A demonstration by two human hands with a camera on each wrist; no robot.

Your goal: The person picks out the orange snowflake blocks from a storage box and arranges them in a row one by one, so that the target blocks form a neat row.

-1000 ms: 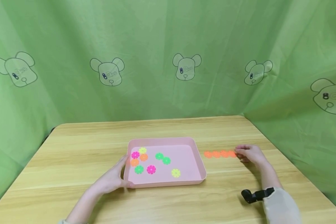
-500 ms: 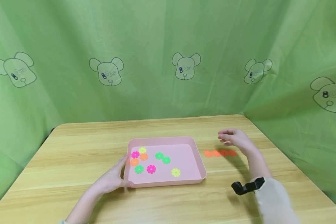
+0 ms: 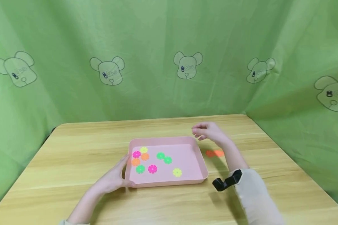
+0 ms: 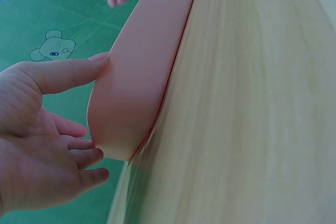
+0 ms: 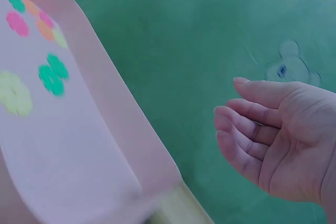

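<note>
My left hand [image 3: 112, 178] rests against the left end of a shallow pink tray [image 3: 169, 183]. Its thumb lies along the front wall and its fingers reach up the left side, spread and fairly straight. Inside the tray lie several flat notched snowflake discs: pink [image 3: 152, 169], green [image 3: 140, 169], orange [image 3: 135, 162] and yellow [image 3: 177, 172]. Two green discs overlap. My right hand [image 3: 208, 131] hovers by the tray's far right corner, fingers loosely bent, nothing held; its palm [image 5: 299, 150] shows bare. A row of orange discs [image 3: 215, 153] lies right of the tray, partly hidden by the right forearm.
The tray stands on a wood-grain table [image 3: 73, 150]. A green curtain [image 3: 152, 93] with bear-head prints hangs behind and along both sides. A black wrist mount [image 3: 226, 182] juts from the right sleeve over the table.
The right hand has left the right end of the orange disc row, lifted and travelled left to the tray's far right corner. The left hand and the tray stay put.
</note>
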